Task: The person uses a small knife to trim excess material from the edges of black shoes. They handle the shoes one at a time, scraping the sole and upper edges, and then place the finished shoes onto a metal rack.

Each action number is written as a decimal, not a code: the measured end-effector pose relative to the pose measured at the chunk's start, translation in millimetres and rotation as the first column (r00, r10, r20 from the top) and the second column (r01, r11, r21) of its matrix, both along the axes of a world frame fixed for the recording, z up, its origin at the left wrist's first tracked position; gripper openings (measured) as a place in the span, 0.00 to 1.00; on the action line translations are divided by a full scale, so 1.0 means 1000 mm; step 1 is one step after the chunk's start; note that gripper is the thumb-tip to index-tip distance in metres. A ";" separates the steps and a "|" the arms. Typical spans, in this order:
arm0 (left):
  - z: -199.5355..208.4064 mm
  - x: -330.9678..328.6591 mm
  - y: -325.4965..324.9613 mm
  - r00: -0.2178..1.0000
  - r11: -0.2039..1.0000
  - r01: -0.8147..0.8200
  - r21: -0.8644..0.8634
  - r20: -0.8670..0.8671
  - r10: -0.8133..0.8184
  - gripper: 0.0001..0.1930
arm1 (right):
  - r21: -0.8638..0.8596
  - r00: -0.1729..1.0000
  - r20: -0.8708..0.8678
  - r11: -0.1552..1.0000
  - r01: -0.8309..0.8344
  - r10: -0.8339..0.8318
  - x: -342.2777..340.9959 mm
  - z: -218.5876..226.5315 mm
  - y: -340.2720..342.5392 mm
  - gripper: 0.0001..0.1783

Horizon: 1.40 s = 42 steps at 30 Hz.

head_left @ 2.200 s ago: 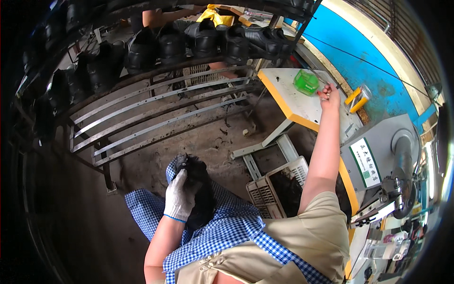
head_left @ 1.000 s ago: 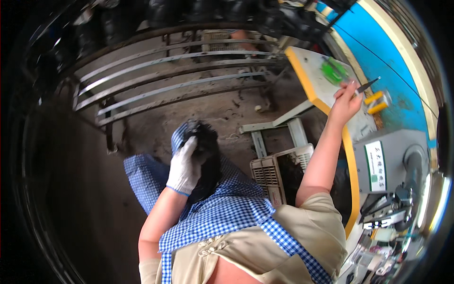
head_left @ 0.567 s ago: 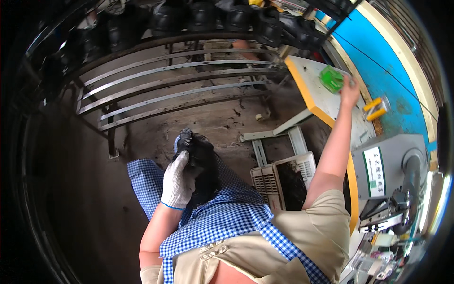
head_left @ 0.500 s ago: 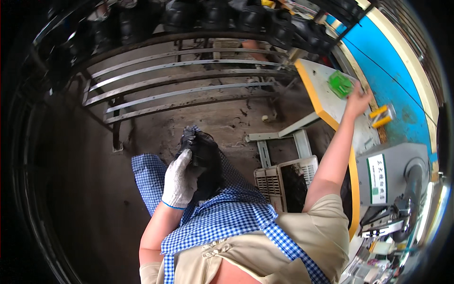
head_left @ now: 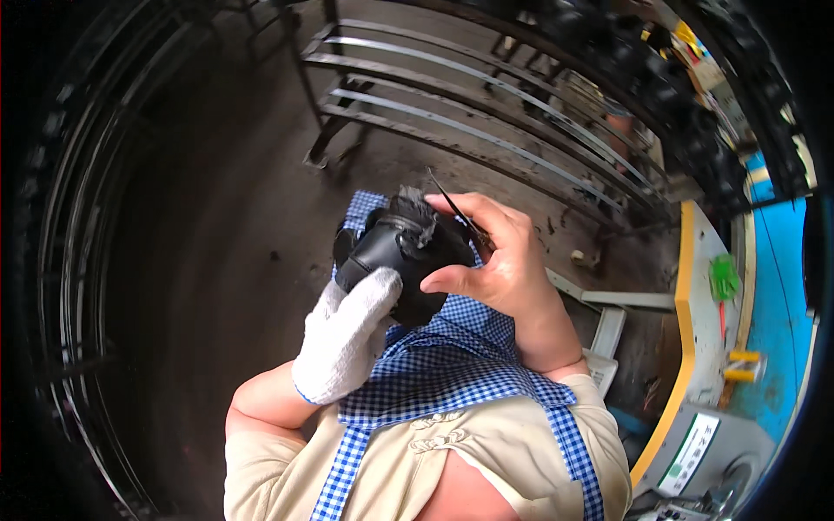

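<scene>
A black leather shoe [head_left: 387,253] sits over my lap, above the blue-and-white checked apron [head_left: 434,382]. My left hand [head_left: 343,343], in a white knitted glove, is closed on the shoe's near left side, thumb on top. At the shoe's far right is my bare right hand [head_left: 499,252], its fingers curved and the thumb spread away from them. A thin dark pointed tool [head_left: 454,204] lies along the fingers of that hand, its tip sticking out beyond the shoe. The tool's other end is hidden in the hand, so its exact kind is unclear.
A metal rack [head_left: 486,130] stands ahead, with dark shoes [head_left: 643,78] along its upper level. To my right runs a yellow-edged bench [head_left: 691,286] bearing a green object [head_left: 723,276]. Beyond that are a yellow item [head_left: 743,366] and a grey machine [head_left: 704,451].
My right hand has come from the bench, beside the green object, to the shoe, and now has the pointed tool. The shoe is raised and turned. The view has swung left.
</scene>
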<state>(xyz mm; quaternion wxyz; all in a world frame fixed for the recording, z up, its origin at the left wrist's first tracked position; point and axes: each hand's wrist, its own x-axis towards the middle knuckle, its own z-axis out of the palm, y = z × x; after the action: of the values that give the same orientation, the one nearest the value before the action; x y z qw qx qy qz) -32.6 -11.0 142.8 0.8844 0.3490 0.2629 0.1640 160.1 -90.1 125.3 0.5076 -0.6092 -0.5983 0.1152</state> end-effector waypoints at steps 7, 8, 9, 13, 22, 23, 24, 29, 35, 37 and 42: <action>-0.041 -0.024 0.002 0.978 0.980 -0.085 -0.179 -0.201 0.048 0.23 | -0.355 0.982 -0.175 0.926 -0.131 0.072 -0.025 -0.044 0.027 0.37; -0.047 -0.022 0.002 0.982 0.972 -0.108 -0.207 -0.175 0.072 0.23 | -0.355 0.976 -0.209 0.925 -0.135 0.063 -0.026 -0.053 0.029 0.37; -0.052 -0.019 0.003 0.983 0.971 -0.122 -0.204 -0.162 0.090 0.23 | -0.352 0.970 -0.237 0.926 -0.132 0.048 -0.025 -0.059 0.031 0.36; -0.075 -0.008 0.005 0.983 0.968 -0.152 -0.202 -0.129 0.128 0.22 | -0.299 0.996 -0.092 0.954 -0.026 -0.002 -0.022 -0.068 0.034 0.34; -0.092 0.008 0.006 0.972 0.960 -0.212 -0.183 -0.140 0.188 0.19 | -0.403 0.990 -0.141 0.915 -0.036 -0.023 -0.013 -0.082 0.045 0.31; -0.097 0.007 0.006 0.974 0.963 -0.200 -0.182 -0.144 0.175 0.18 | -0.408 0.989 -0.145 0.912 -0.038 -0.024 -0.012 -0.088 0.044 0.31; -0.100 0.006 0.007 0.975 0.965 -0.189 -0.181 -0.149 0.163 0.18 | -0.413 0.988 -0.150 0.910 -0.040 -0.024 -0.013 -0.092 0.045 0.31; -0.109 0.009 0.007 0.962 0.958 -0.239 -0.160 -0.173 0.212 0.18 | -0.464 0.992 -0.117 0.886 -0.014 -0.046 -0.014 -0.101 0.050 0.31; -0.127 0.007 0.010 0.962 0.960 -0.241 -0.144 -0.162 0.218 0.18 | -0.496 0.991 -0.124 0.868 -0.013 -0.056 -0.014 -0.113 0.057 0.31; -0.128 0.007 0.011 0.959 0.959 -0.242 -0.147 -0.184 0.214 0.18 | -0.502 0.989 -0.136 0.865 -0.016 -0.061 -0.013 -0.116 0.059 0.31; -0.133 0.009 0.012 0.958 0.950 -0.260 -0.175 -0.170 0.231 0.20 | -0.568 0.985 -0.148 0.823 -0.015 -0.084 -0.013 -0.116 0.062 0.30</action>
<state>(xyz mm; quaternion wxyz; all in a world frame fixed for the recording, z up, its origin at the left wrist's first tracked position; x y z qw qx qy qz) -24.1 0.8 10.2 0.8651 0.2361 0.3839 0.2204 147.4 -27.9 9.3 0.3540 -0.7313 -0.4814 0.3289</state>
